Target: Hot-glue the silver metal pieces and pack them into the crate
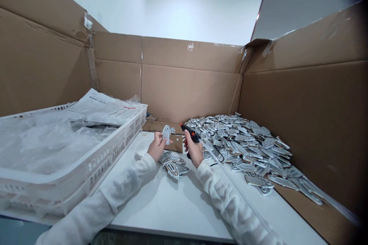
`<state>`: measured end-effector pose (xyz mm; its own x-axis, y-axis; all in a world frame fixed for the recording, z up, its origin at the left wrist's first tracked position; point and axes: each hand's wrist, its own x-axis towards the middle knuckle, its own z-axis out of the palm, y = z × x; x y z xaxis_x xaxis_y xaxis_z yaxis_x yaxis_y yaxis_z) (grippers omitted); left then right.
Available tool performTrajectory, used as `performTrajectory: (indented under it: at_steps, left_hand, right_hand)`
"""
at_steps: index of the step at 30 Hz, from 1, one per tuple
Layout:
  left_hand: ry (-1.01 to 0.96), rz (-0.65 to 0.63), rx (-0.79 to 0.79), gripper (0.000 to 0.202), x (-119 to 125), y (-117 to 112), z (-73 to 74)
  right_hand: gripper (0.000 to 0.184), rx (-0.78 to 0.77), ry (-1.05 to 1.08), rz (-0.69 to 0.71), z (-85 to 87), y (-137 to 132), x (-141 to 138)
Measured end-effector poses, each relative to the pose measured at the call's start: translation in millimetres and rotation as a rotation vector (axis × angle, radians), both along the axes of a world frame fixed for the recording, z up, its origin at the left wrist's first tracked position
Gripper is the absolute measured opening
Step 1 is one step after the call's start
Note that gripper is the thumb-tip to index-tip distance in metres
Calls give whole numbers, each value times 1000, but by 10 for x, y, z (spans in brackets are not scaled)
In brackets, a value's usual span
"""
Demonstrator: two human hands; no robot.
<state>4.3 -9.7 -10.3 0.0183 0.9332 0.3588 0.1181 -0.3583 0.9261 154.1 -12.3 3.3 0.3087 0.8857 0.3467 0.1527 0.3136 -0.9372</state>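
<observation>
My left hand (156,147) pinches a small grey flat piece (166,133) and holds it upright above the white table (172,203). My right hand (194,151) is wrapped round a black glue gun with an orange tip (189,131), its nozzle pointing left toward the piece, a short gap between them. Below my hands a few similar grey pieces (172,165) lie on the table. Both arms are in white sleeves.
A big heap of the same grey pieces (244,141) spreads over the right side. A white plastic crate (86,168) holding clear bags and printed paper stands at the left. Tall cardboard walls (189,84) close in the left, back and right. A cardboard scrap (176,143) lies behind my hands.
</observation>
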Motion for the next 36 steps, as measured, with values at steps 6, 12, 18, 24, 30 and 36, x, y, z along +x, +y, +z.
performTrajectory:
  at_steps: [6, 12, 18, 24, 30, 36]
  left_hand:
    - [115, 139, 108, 12, -53, 13, 38]
    - [17, 328, 210, 14, -135, 111, 82]
    - [-244, 101, -53, 20, -70, 49, 138]
    - [-385, 64, -174, 21, -27, 7, 187]
    - [-371, 23, -207, 23, -23, -25, 197]
    - [-356, 10, -222, 27, -12, -46, 216]
  right_hand:
    - [48, -34, 171, 80, 88, -37, -2]
    - [47, 30, 18, 177, 36, -127, -69]
    - [37, 164, -185, 269, -85, -121, -78]
    - [36, 186, -279, 275, -90, -112, -62]
    - [36, 198, -337, 251, -55, -135, -71]
    - [38, 197, -369, 216, -40, -127, -73]
